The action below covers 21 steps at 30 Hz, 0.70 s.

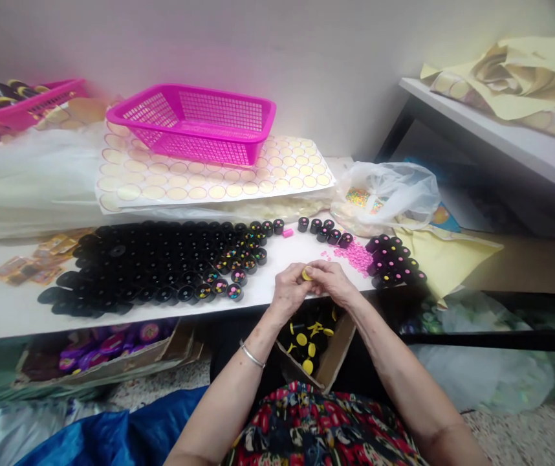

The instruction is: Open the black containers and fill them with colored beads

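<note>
At the table's front edge my left hand (291, 285) and my right hand (330, 281) meet, fingers closed around a small round yellow cap (306, 274). Its underside is hidden by my fingers. Below, a cardboard box (336, 353) between my legs holds black pieces and several yellow caps (301, 339). Right of my hands lies a pile of small pink pieces (356, 257). A cluster of black cups (394, 262) with pink or yellow dots stands beside it. To the left are rows of open black cups (161, 259), some with colourful beads inside.
A pink basket (193, 145) sits on a sheet of yellow round stickers (161, 193) at the back. A clear bag of colourful beads (389, 188) stands behind the pink pile. Yellow paper (445, 255) lies right; orange packets (37, 259) lie far left. A shelf (495, 129) overhangs the right.
</note>
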Tool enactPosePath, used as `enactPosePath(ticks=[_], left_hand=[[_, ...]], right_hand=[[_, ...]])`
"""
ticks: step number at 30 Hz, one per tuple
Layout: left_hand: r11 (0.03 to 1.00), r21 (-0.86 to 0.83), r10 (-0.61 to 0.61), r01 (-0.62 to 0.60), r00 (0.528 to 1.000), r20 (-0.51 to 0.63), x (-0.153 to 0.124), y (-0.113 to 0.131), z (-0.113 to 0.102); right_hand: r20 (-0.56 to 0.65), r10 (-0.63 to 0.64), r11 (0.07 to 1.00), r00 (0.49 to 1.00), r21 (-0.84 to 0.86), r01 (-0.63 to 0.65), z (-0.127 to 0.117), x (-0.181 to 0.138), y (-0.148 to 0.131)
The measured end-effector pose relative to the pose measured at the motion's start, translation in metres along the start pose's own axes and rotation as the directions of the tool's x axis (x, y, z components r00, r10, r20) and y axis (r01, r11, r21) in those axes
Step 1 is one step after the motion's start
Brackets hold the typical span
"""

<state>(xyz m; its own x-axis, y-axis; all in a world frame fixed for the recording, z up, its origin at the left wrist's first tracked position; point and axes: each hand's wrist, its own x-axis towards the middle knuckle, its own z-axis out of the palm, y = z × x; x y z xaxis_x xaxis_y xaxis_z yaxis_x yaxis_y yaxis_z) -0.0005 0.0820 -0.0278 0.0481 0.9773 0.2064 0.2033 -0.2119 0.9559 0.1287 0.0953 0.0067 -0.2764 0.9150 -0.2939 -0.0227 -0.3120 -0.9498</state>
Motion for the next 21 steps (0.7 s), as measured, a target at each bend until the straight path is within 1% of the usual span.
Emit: enactPosePath(ticks=[2,4,7,10,13,16,18,21], left_hand=[[0.998,0.041,0.049,-0.048,0.999,-0.013,-0.002,-0.001,0.0],[0.993,0.082,0.089,-0.086,0.996,-0.025,-0.004,-0.002,0.0],[0.98,0.125,0.156,-0.155,0.988,-0.005,-0.007,-0.001,-0.001],[0.959,0.16,0.232,-0.235,0.972,0.035,-0.014,-0.001,-0.002],[0.932,0.209,0.295,-0.295,0.955,0.034,-0.025,0.002,-0.003],[0.891,0.257,0.372,-0.374,0.926,0.06,-0.036,0.006,-0.003],[0.874,0.27,0.399,-0.404,0.914,0.077,-0.043,0.01,-0.004],[0.887,0.257,0.377,-0.384,0.923,0.076,-0.052,0.012,-0.005]], right_hand=[[0.078,-0.013,0.995,0.997,-0.099,0.021,-0.003,-0.001,-0.005],[0.15,-0.009,0.987,0.989,-0.16,0.033,-0.007,-0.002,-0.01],[0.276,0.043,0.985,0.96,-0.172,0.005,-0.011,-0.005,-0.017],[0.354,0.078,0.986,0.932,-0.163,-0.02,-0.013,-0.01,-0.023],[0.396,0.085,0.985,0.914,-0.172,-0.018,-0.014,-0.015,-0.026],[0.437,0.09,0.991,0.895,-0.13,-0.035,-0.013,-0.021,-0.02],[0.422,0.072,0.994,0.904,-0.11,-0.028,-0.01,-0.028,-0.012],[0.34,0.049,0.99,0.939,-0.141,-0.001,-0.002,-0.042,0.002]])
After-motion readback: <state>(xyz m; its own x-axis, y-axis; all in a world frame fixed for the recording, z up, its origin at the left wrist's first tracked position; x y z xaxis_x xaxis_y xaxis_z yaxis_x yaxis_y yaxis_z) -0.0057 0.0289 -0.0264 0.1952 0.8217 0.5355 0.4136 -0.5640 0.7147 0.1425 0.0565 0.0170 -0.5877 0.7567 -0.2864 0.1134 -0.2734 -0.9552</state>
